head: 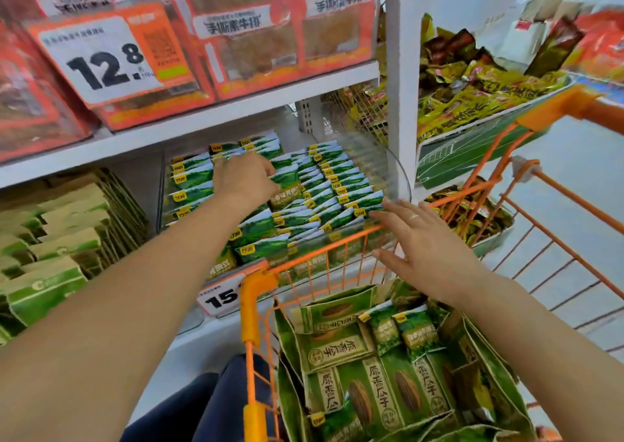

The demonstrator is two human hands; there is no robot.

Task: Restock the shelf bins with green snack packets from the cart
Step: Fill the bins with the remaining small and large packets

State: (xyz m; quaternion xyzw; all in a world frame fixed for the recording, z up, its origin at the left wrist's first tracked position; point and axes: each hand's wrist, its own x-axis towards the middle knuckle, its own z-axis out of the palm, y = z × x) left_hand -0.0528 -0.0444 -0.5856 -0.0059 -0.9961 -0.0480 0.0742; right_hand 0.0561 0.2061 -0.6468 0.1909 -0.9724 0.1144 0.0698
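A clear shelf bin point(400, 178) holds several rows of small green snack packets point(334, 188) standing on edge. My left hand point(244, 180) reaches into the bin with fingers curled onto the packets in the back-left rows; whether it pinches one is hidden. My right hand point(425, 239) hovers flat with spread fingers at the bin's front right corner, fingertips at the nearest packets, above the orange cart's rim point(324, 249). Inside the cart, a green carton point(378, 374) holds two loose green packets point(401, 330) near its top.
Green and tan boxes point(57, 239) fill the bin to the left. Orange-packed goods point(236, 26) and a 12.8 price tag point(101, 60) sit on the shelf above. A white upright post point(401, 70) divides off bins of yellow-green snacks point(472, 97) on the right.
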